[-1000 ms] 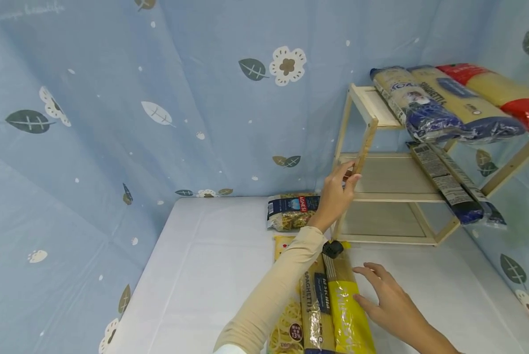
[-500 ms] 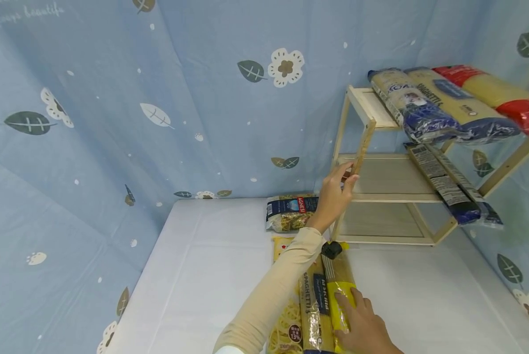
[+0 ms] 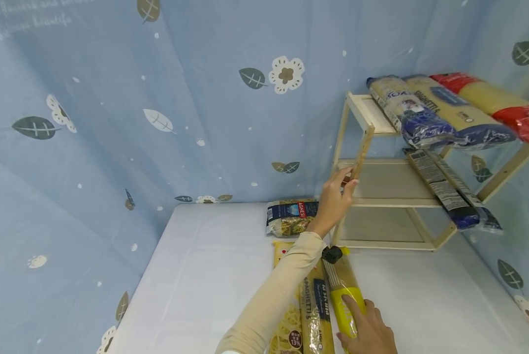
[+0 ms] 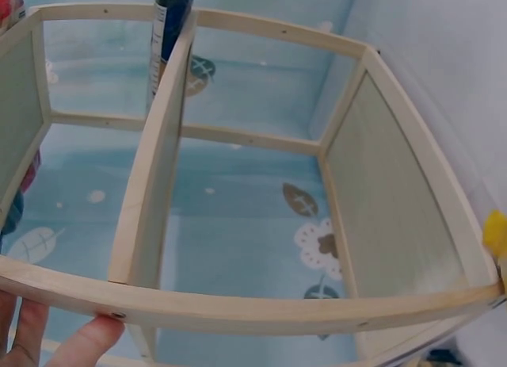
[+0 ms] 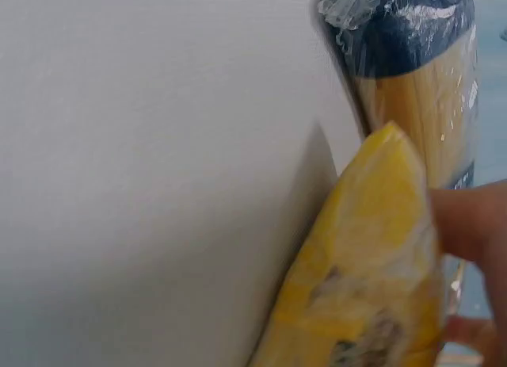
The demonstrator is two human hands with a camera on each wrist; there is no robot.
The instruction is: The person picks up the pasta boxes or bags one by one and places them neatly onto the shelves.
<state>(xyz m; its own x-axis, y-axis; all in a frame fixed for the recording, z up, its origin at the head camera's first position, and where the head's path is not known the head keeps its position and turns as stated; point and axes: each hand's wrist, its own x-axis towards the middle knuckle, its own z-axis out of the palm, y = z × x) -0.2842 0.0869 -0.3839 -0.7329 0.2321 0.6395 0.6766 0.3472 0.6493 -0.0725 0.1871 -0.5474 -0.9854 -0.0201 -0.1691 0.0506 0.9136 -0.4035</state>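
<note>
My left hand (image 3: 335, 201) holds the front left post of a pale wooden shelf rack (image 3: 390, 202). In the left wrist view its thumb and fingers (image 4: 85, 345) touch that post. My right hand (image 3: 370, 332) grips a yellow-and-clear bag of spaghetti (image 3: 346, 312) at its lower part, which stands slightly askew on the white table. The right wrist view shows the yellow end of this bag (image 5: 360, 280), with fingers along one side. Beside it lies a spaghetti pack with a dark label (image 3: 316, 314); further left, a noodle pack (image 3: 286, 324) is partly hidden by my left sleeve.
An Agnesi pasta bag (image 3: 291, 217) lies at the table's back edge. Three pasta packs, including a red-ended one (image 3: 490, 101), rest on the rack's top shelf. Two dark-ended packs (image 3: 443, 184) lie on the middle shelf and overhang it. A blue patterned curtain (image 3: 202, 98) surrounds the table.
My right hand has moved down and left from beside the yellow spaghetti bag and taken hold of it. The bag has turned slightly away from its neighbour. My left hand stays on the post.
</note>
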